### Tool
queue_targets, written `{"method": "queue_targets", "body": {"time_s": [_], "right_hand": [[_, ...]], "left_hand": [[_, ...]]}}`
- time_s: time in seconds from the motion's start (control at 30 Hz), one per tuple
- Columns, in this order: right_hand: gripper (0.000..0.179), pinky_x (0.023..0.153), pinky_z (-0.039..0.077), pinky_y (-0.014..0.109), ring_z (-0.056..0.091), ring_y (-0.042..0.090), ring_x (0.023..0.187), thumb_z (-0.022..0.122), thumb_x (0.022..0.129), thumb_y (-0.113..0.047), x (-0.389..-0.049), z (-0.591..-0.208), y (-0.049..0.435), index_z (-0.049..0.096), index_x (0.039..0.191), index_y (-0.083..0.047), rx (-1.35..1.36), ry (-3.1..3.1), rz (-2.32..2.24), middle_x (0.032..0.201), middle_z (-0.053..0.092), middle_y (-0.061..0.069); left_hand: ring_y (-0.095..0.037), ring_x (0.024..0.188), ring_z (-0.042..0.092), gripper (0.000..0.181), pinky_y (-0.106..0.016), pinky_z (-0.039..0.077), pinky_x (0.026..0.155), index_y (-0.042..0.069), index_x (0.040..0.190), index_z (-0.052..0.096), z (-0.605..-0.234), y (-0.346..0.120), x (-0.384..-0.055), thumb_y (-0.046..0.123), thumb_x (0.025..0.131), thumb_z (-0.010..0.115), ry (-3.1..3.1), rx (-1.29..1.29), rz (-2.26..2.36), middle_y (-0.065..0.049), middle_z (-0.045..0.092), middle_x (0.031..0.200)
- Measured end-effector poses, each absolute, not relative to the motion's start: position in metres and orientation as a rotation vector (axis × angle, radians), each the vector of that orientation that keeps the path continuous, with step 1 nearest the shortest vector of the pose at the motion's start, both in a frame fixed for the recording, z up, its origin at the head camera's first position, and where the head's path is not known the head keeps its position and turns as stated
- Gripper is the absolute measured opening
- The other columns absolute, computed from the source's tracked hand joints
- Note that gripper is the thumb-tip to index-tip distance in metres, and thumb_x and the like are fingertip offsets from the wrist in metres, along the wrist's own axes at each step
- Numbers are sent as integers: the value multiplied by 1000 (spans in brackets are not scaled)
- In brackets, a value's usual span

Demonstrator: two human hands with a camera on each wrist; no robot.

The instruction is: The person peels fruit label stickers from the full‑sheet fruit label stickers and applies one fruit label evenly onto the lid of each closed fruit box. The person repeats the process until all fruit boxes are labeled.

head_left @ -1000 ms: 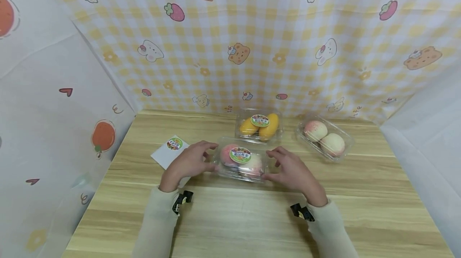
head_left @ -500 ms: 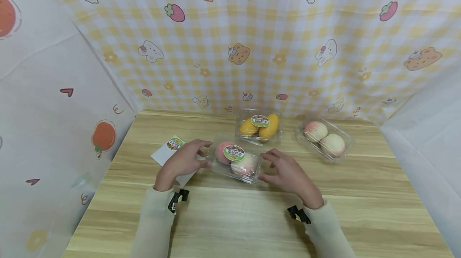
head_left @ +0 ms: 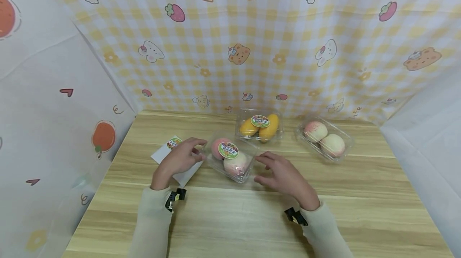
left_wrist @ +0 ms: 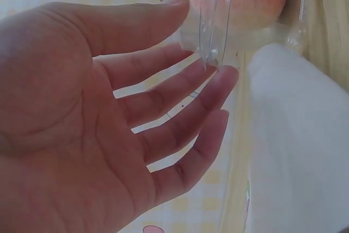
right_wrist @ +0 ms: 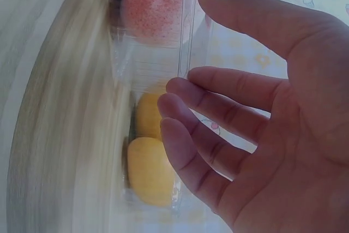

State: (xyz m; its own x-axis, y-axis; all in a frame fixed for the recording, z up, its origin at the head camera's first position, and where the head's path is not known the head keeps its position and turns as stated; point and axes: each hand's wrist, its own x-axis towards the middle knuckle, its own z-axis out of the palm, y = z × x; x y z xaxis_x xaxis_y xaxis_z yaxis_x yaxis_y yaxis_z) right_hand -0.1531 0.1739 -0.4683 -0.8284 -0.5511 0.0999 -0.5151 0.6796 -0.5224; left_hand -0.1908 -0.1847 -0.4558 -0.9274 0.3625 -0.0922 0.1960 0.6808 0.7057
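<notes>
Peach box: near mid-table, between the two hands, just in front of the mango box and set at a slant. A round label is on its lid. Whether its base rests fully on the table cannot be told.

Left hand: fingers spread and gently bent, thumb and foremost fingertips at the box's left rim; light contact, no firm pinch visible. Right hand: fingers loosely fanned, tips at or just beside the right end; from overhead the thumb looks apart from the plastic, so its contact is uncertain.

Nearby: white sheet partly under the left hand, with a sticker at its far corner. Third box lies well off to the right, holding two peaches; no sticker seen on it.

Step in hand, as judged: positioning the labelled box with both hands. The next move seems to call for even pressure at both ends, keeping the box level and off the sheet. Possible fault: with so loose a hold, one end may slip or swing into the mango box.
</notes>
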Motion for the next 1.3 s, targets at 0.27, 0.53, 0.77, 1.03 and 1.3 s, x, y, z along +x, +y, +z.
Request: {"method": "queue_targets", "body": {"time_s": [0.27, 0.53, 0.77, 1.03, 1.3], "right_hand": [[58, 89, 62, 44, 75, 29, 100, 88, 96, -23, -151, -469, 166, 68, 145, 2, -944, 2805, -839, 138, 69, 15], [60, 91, 62, 44, 75, 29, 102, 87, 97, -25, -151, -474, 159, 66, 146, 2, -990, 2782, -835, 140, 69, 16], [60, 90, 62, 45, 75, 29, 103, 87, 97, -23, -150, -474, 153, 66, 146, 2, -1006, 2783, -818, 140, 68, 16], [60, 90, 61, 46, 74, 28, 103, 87, 97, -24, -149, -474, 146, 66, 146, 4, -1042, 2808, -807, 139, 68, 15], [58, 98, 60, 50, 71, 29, 117, 87, 98, -25, -151, -471, 137, 68, 144, 5, -949, 2843, -762, 140, 68, 14]], "left_hand": [[-42, 127, 66, 46, -54, 60, 94, -2, 152, 61, -458, -187, -192, 12, 109, 67, 2722, 406, 1082, -25, 57, 154], [-44, 130, 66, 48, -59, 58, 100, -1, 157, 56, -461, -193, -192, 17, 113, 62, 2728, 383, 1084, -23, 58, 156], [-45, 129, 68, 49, -61, 58, 100, 2, 158, 55, -460, -196, -192, 20, 113, 61, 2723, 350, 1072, -25, 62, 152], [-44, 125, 69, 56, -59, 60, 94, 0, 159, 54, -461, -198, -195, 25, 110, 65, 2734, 346, 1080, -25, 64, 149], [-43, 123, 69, 57, -56, 60, 91, 0, 160, 52, -463, -194, -198, 24, 110, 65, 2770, 285, 1072, -26, 63, 149]]}}
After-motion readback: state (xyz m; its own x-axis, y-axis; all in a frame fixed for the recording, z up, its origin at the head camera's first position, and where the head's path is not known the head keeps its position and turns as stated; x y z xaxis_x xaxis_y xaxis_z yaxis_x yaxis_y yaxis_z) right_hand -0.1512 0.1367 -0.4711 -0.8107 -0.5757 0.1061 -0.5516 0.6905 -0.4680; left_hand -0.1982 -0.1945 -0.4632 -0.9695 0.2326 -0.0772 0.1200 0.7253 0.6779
